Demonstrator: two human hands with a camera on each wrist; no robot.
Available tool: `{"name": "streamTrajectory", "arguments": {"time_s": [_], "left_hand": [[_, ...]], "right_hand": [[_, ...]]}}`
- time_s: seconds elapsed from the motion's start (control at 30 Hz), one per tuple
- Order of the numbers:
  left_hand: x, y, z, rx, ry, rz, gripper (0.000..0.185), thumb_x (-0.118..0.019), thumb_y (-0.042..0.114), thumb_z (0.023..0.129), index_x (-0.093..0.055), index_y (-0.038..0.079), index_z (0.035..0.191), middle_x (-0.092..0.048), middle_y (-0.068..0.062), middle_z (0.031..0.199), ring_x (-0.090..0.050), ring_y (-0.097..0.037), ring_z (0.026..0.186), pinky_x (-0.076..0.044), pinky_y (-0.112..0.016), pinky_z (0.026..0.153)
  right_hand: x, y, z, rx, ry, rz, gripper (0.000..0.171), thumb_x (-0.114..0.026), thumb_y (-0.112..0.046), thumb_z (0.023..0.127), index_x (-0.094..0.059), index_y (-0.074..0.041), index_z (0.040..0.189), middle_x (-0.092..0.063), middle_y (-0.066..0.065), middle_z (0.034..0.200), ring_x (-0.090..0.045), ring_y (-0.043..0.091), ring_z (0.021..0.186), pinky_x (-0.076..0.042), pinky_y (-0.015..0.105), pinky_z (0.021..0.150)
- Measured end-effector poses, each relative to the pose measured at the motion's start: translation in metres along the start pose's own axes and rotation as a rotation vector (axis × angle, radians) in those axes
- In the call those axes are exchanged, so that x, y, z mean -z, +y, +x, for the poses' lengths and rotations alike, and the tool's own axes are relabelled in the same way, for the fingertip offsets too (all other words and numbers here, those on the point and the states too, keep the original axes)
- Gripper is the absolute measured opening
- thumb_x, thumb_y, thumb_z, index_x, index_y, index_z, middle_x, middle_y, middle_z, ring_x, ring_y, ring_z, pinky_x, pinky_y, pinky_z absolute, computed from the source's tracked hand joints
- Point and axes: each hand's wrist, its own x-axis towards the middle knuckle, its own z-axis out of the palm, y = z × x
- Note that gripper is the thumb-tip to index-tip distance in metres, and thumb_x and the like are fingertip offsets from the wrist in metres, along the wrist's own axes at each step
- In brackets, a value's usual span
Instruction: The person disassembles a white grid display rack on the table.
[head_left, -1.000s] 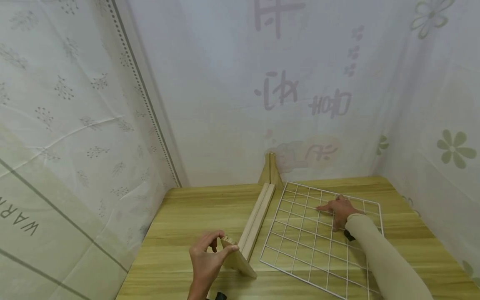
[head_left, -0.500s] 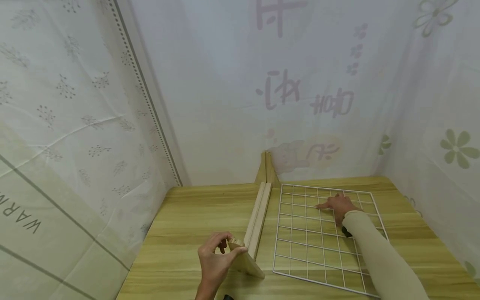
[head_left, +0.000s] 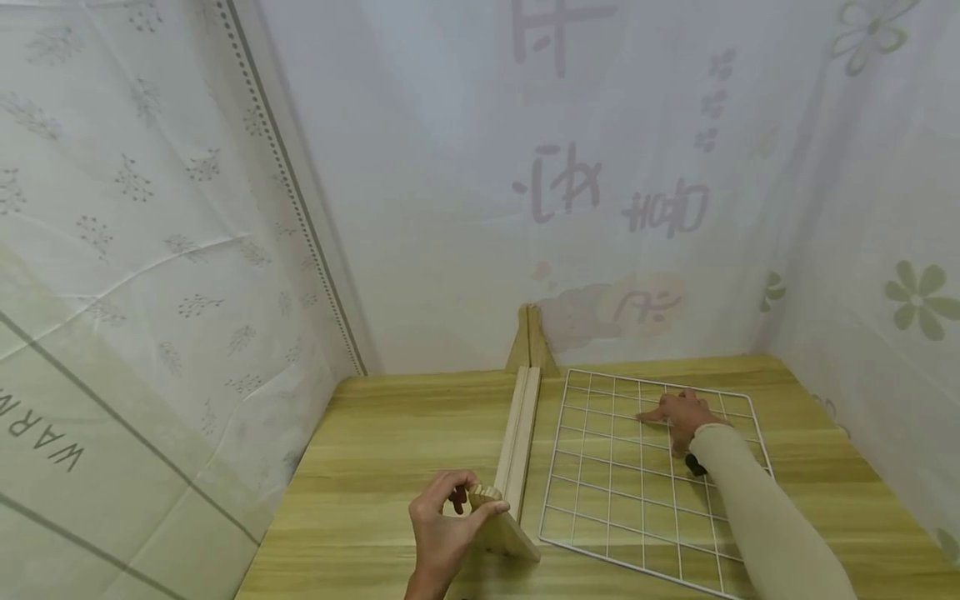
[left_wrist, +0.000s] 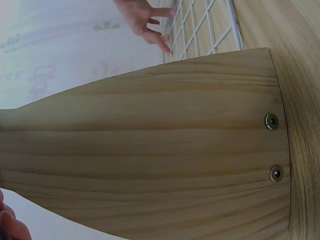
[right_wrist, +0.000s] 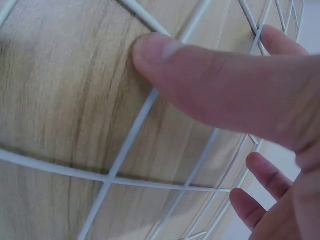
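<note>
A wooden stand's near end piece (head_left: pixel 506 533) stands upright on the table, broad at the bottom and narrower at the top. My left hand (head_left: pixel 446 525) pinches its top between thumb and fingers. From it a grooved wooden bar (head_left: pixel 517 442) runs back to a matching far end piece (head_left: pixel 531 346). Two screws (left_wrist: pixel 271 121) show low on the near piece in the left wrist view. To the right, a white wire grid panel (head_left: pixel 611 483) lies on the table. My right hand (head_left: pixel 684 417) rests on its far part with fingers spread, the thumb (right_wrist: pixel 200 80) across a wire.
The wood-grain table (head_left: pixel 360 467) extends on both sides of the stand. Printed curtains hang behind (head_left: pixel 442 250), at the left (head_left: pixel 150 333) and at the right (head_left: pixel 885 208). The far end piece stands near the table's back edge.
The stand's near end has swung right with my left hand, and its far end slightly left. The grid has turned a little on the table under my right hand.
</note>
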Motion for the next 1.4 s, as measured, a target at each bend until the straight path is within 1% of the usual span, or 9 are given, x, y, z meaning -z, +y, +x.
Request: {"name": "streamTrajectory", "arguments": {"time_s": [0.1, 0.2, 0.33, 0.47, 0.77, 0.9, 1.07, 1.3, 1.4], "left_hand": [[-0.001, -0.001, -0.001, 0.004, 0.004, -0.002, 0.041, -0.089, 0.007, 0.049, -0.062, 0.003, 0.079, -0.055, -0.005, 0.065, -0.042, -0.003, 0.056, -0.039, -0.021, 0.048], [-0.004, -0.008, -0.006, 0.008, 0.012, 0.006, 0.041, -0.089, 0.011, 0.05, -0.062, 0.006, 0.081, -0.056, -0.003, 0.067, -0.042, -0.003, 0.057, -0.039, -0.019, 0.049], [-0.005, -0.018, -0.012, 0.018, 0.008, 0.017, 0.041, -0.089, 0.016, 0.052, -0.063, 0.01, 0.084, -0.057, 0.0, 0.07, -0.043, -0.002, 0.058, -0.039, -0.016, 0.051], [-0.005, -0.019, -0.013, 0.018, 0.006, 0.021, 0.042, -0.089, 0.018, 0.052, -0.063, 0.01, 0.084, -0.057, 0.001, 0.069, -0.043, -0.001, 0.058, -0.039, -0.015, 0.052], [-0.013, -0.015, -0.011, -0.023, 0.005, 0.002, 0.042, -0.089, 0.017, 0.051, -0.062, 0.009, 0.082, -0.055, 0.001, 0.068, -0.044, -0.002, 0.057, -0.039, -0.014, 0.05], [-0.016, -0.005, -0.005, -0.03, 0.005, -0.013, 0.041, -0.089, 0.013, 0.05, -0.061, 0.007, 0.079, -0.054, -0.001, 0.065, -0.043, -0.003, 0.057, -0.039, -0.015, 0.049], [-0.015, 0.012, 0.005, -0.02, -0.011, -0.042, 0.04, -0.088, 0.006, 0.049, -0.06, 0.002, 0.078, -0.054, -0.005, 0.065, -0.042, -0.004, 0.054, -0.039, -0.018, 0.047], [-0.016, 0.019, 0.006, -0.004, -0.032, -0.07, 0.038, -0.087, 0.005, 0.053, -0.057, 0.004, 0.076, -0.053, -0.005, 0.065, -0.042, -0.016, 0.049, -0.038, -0.021, 0.045], [-0.017, 0.018, 0.006, -0.006, -0.038, -0.083, 0.037, -0.086, 0.005, 0.054, -0.057, 0.004, 0.077, -0.053, -0.005, 0.065, -0.042, -0.017, 0.049, -0.038, -0.021, 0.045]], "right_hand": [[0.002, 0.001, -0.002, -0.017, -0.003, 0.013, 0.085, -0.087, -0.007, 0.052, -0.056, -0.039, 0.125, -0.043, 0.01, 0.135, -0.024, 0.051, 0.125, -0.041, 0.07, 0.07], [0.003, 0.001, -0.004, -0.034, -0.003, 0.051, 0.079, -0.087, -0.014, 0.056, -0.057, -0.039, 0.124, -0.039, 0.011, 0.139, -0.023, 0.048, 0.126, -0.042, 0.068, 0.067], [-0.002, 0.0, -0.005, -0.023, 0.019, 0.1, 0.072, -0.085, -0.01, 0.059, -0.06, -0.036, 0.122, -0.04, 0.013, 0.136, -0.022, 0.051, 0.124, -0.048, 0.052, 0.063], [-0.007, -0.002, -0.003, -0.031, 0.021, 0.14, 0.073, -0.082, -0.001, 0.059, -0.061, -0.032, 0.122, -0.039, 0.015, 0.137, -0.024, 0.052, 0.123, -0.046, 0.038, 0.059], [0.005, -0.014, -0.013, -0.085, -0.025, 0.176, 0.081, -0.074, 0.011, 0.061, -0.056, -0.032, 0.127, -0.027, 0.016, 0.144, -0.015, 0.055, 0.127, -0.039, 0.033, 0.05], [0.007, -0.013, -0.012, -0.117, -0.02, 0.183, 0.085, -0.068, 0.018, 0.06, -0.057, -0.035, 0.125, -0.023, 0.015, 0.146, -0.01, 0.055, 0.129, -0.039, 0.039, 0.054], [0.0, -0.011, -0.002, -0.103, 0.026, 0.126, 0.086, -0.07, 0.018, 0.061, -0.056, -0.037, 0.125, -0.028, 0.015, 0.146, -0.013, 0.059, 0.127, -0.044, 0.059, 0.069], [-0.006, -0.01, 0.006, -0.041, 0.084, 0.079, 0.08, -0.074, 0.015, 0.06, -0.06, -0.033, 0.123, -0.037, 0.019, 0.139, -0.018, 0.058, 0.125, -0.034, 0.072, 0.083], [-0.006, -0.01, 0.007, -0.066, 0.076, 0.106, 0.084, -0.071, 0.019, 0.06, -0.059, -0.036, 0.123, -0.031, 0.02, 0.143, -0.011, 0.06, 0.128, -0.031, 0.075, 0.083]]}}
